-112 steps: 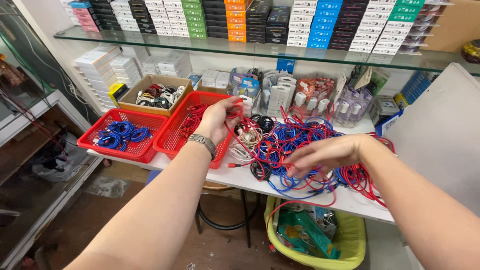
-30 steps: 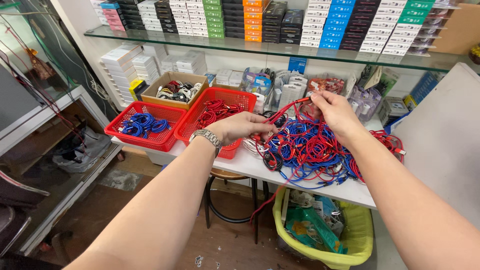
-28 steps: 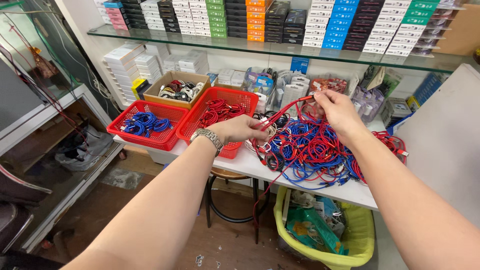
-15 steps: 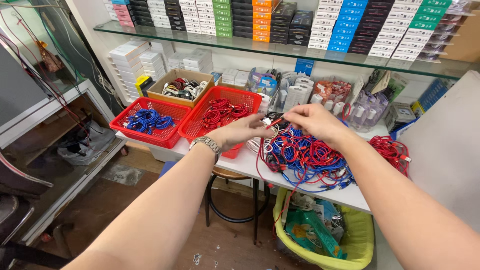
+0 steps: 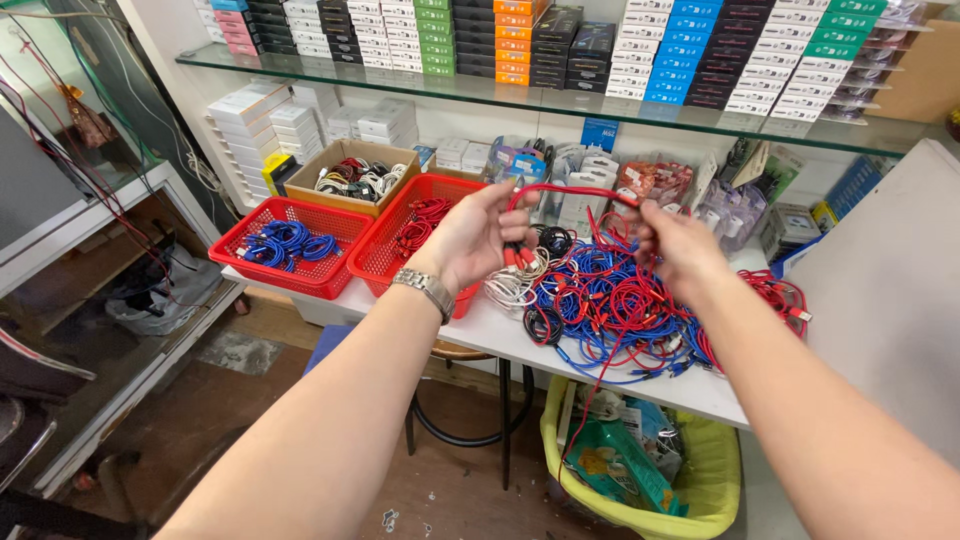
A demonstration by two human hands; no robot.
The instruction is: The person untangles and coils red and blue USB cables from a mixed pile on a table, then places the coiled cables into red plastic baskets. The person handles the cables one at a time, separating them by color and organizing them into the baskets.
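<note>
Above the worktop (image 5: 640,385), a red cable (image 5: 570,190) is now held taut between left hand (image 5: 475,235) and right hand (image 5: 680,245), both pinched shut on it; earlier they were low over the cable pile (image 5: 610,305). One strand has been lifted free.

Both hands were raised above the white table (image 5: 640,385), holding one red cable (image 5: 570,190) that arched between them. The left hand (image 5: 470,235) pinched its ends, the red plugs hanging below the fingers; the right hand (image 5: 680,245) gripped the other side. Beneath and between the hands lay a tangled heap of red and blue cables (image 5: 620,305). Just left of the left hand stood a red basket (image 5: 385,262) holding red cables, and beyond it another red basket (image 5: 250,235) with blue ones. Under the right forearm sat a yellow bin (image 5: 700,500).
</note>
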